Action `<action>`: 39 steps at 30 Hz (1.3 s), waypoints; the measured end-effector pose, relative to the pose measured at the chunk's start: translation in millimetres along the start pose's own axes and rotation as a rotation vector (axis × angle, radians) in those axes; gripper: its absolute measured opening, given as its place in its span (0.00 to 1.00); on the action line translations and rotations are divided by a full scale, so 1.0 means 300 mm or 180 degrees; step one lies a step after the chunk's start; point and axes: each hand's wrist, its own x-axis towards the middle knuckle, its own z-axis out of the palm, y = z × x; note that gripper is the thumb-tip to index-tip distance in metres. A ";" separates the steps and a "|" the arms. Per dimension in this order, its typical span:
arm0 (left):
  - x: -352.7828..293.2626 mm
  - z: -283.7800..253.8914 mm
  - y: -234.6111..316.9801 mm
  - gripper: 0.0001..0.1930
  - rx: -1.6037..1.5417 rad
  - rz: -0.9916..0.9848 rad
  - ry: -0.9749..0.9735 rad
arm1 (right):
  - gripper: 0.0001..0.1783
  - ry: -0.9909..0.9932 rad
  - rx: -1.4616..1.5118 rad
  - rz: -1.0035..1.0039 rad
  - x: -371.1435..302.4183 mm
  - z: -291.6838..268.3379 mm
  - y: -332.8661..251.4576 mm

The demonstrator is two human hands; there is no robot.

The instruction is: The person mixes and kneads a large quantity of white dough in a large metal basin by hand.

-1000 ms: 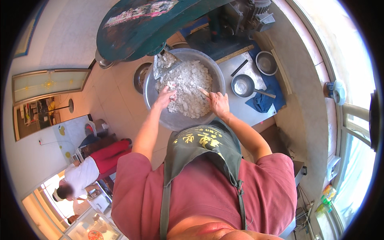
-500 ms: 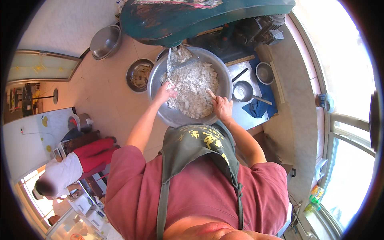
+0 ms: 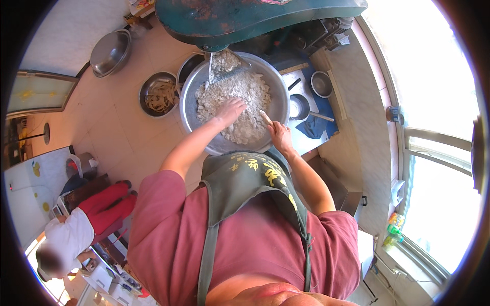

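A wide metal bowl in front of me holds crumbly, floury dough. Across the middle of that dough reaches my left hand, fingers stretched out and touching the lumps, with nothing held in them. At the bowl's near right rim my right hand is closed round a short light wooden stick, whose tip points into the bowl over the dough. A metal mixing arm comes down into the far left of the bowl from a green mixer.
To the left on the floor stands a metal bowl with pale strips. A large metal basin leans by the wall. On the right are a saucepan, a small bowl and a blue cloth. A person stands at far left.
My left hand has moved right, from the bowl's left side to the middle of the dough. The right hand stays near the rim with the stick. The whole view has shifted slightly.
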 end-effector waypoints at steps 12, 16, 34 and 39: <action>-0.163 -0.080 0.016 0.11 -0.0708 -0.2136 -0.0360 | 0.13 0.0083 -0.0200 -0.0172 0.059 -0.099 0.042; -0.186 -0.102 -0.015 0.08 -0.0699 -0.2695 -0.0762 | 0.14 -0.0123 -0.0029 -0.0096 0.102 -0.124 0.043; -0.324 0.057 0.132 0.12 -0.1556 -0.2117 -0.0343 | 0.12 -0.0206 0.0280 -0.0699 0.293 -0.312 -0.322; -0.371 0.030 0.084 0.14 -0.1288 -0.2242 -0.0267 | 0.17 -0.0535 -0.1132 -0.0903 0.567 -0.262 -0.527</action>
